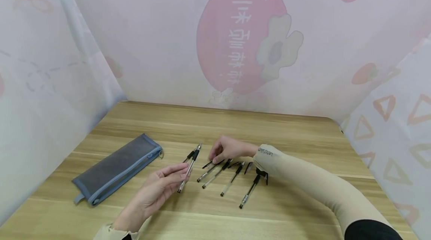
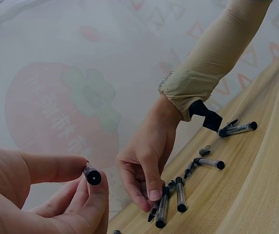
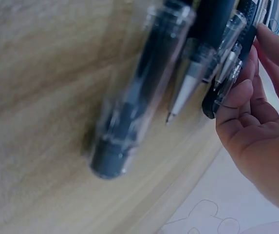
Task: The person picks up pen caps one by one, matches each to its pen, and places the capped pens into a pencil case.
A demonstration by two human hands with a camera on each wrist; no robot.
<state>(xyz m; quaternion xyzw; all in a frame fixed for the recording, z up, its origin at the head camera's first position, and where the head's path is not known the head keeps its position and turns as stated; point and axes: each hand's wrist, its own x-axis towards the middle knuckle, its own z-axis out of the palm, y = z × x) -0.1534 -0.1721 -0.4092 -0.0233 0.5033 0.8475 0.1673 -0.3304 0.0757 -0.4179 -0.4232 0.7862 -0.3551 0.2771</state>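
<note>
My left hand (image 1: 159, 191) holds an uncapped gel pen (image 1: 191, 169), clear-barrelled with a black grip, tip pointing up and away. Its end faces the camera in the left wrist view. Another pen's dark grip (image 1: 189, 156) shows just behind it. Over the row of pens, my right hand (image 1: 229, 148) pinches a pen cap (image 2: 153, 213) between thumb and fingers, close to the tabletop. Beside these fingers lie several uncapped pens (image 1: 232, 181), with loose clear caps near their tips. In the right wrist view a cap (image 3: 112, 151) and a metal pen tip (image 3: 180, 100) appear close up.
A blue-grey mesh pencil case (image 1: 114, 165) lies on the left of the wooden table (image 1: 286, 217), its zipper side toward me. One pen (image 1: 249, 192) lies below the right wrist. Printed cloth (image 1: 161, 45) walls off the back and sides.
</note>
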